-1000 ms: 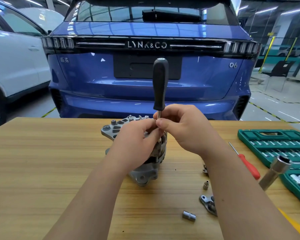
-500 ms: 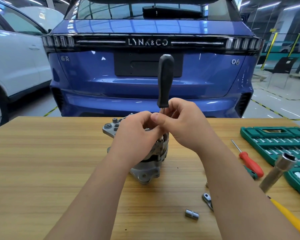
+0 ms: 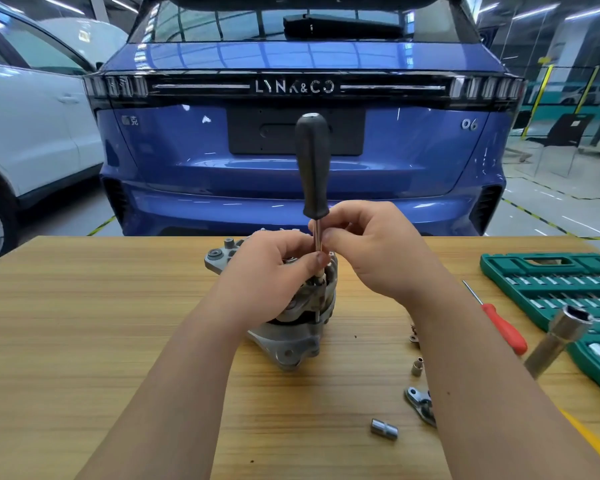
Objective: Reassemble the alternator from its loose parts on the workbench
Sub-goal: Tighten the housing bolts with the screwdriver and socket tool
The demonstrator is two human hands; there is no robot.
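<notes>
A: Which step is this?

B: Fastening, I'd judge. The alternator [image 3: 291, 336] stands upright on the surface [image 3: 101, 323]. The left hand [image 3: 272, 271] curls over its top, steadying it. Directly above the alternator a black-handled driver [image 3: 312, 168] stands vertical, tip down in the housing. The right hand [image 3: 371, 252] pinches its shaft.

A: Next?

B: Probably twirling the shaft with the tip kept seated. A loose bracket [image 3: 418, 401] waits right of the alternator.

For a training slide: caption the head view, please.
Right hand pinches the screwdriver shaft, upright on the alternator gripped by the left hand; loose parts nearby on the workbench.
</notes>
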